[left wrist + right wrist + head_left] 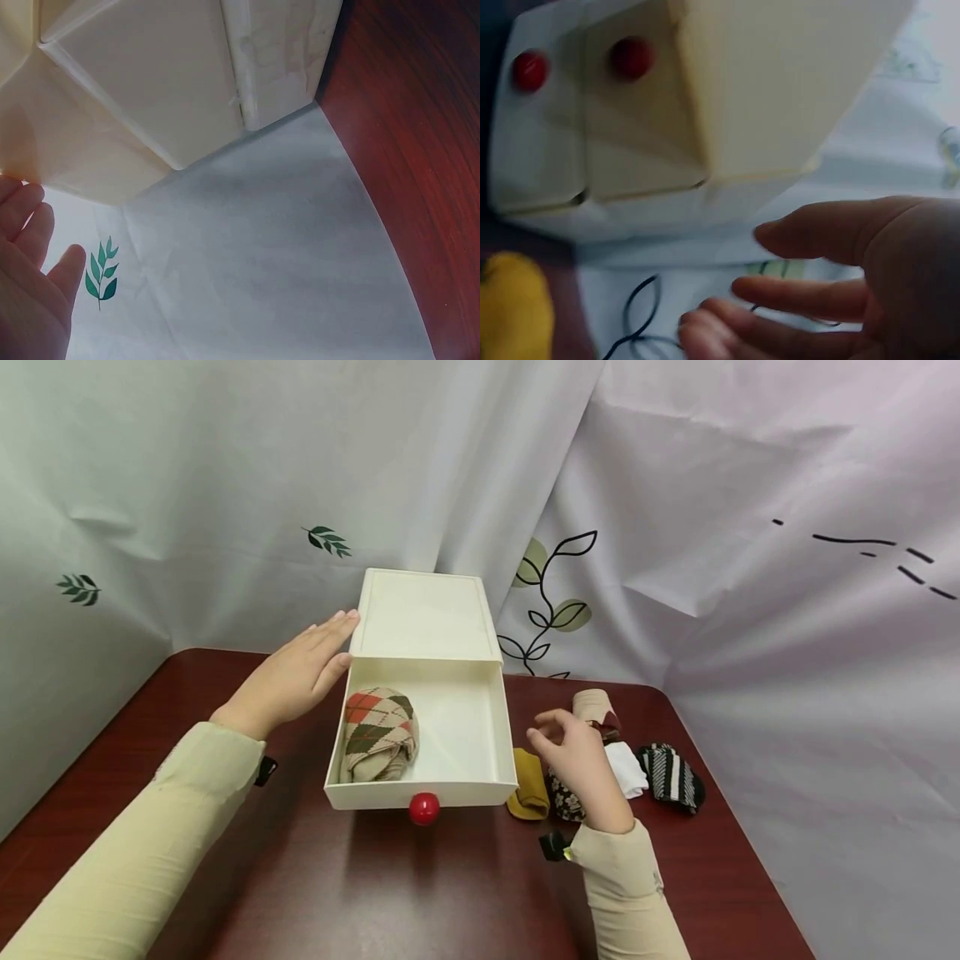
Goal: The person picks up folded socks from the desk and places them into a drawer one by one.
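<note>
A white drawer cabinet (427, 614) has its top drawer (461, 727) pulled out, with a red ball knob (424, 808) on its front. Inside, against the drawer's left wall, lies a rolled argyle sock (381, 735) in beige, red and green. My left hand (292, 677) is at the cabinet's left side, fingers straight, fingertips right at its upper edge. To the right of the drawer, my right hand (581, 764) hovers with loosely bent fingers and nothing in them. In the right wrist view, a gap separates the thumb and fingers (802, 296).
Right of the cabinet lie several rolled socks: mustard yellow (529, 789), dark floral (564, 800) partly behind my right hand, white (627, 770), black-and-white patterned (672, 777) and beige (592, 703). Two lower drawers with red knobs (529, 71) are closed. A patterned curtain (675, 527) hangs behind the table.
</note>
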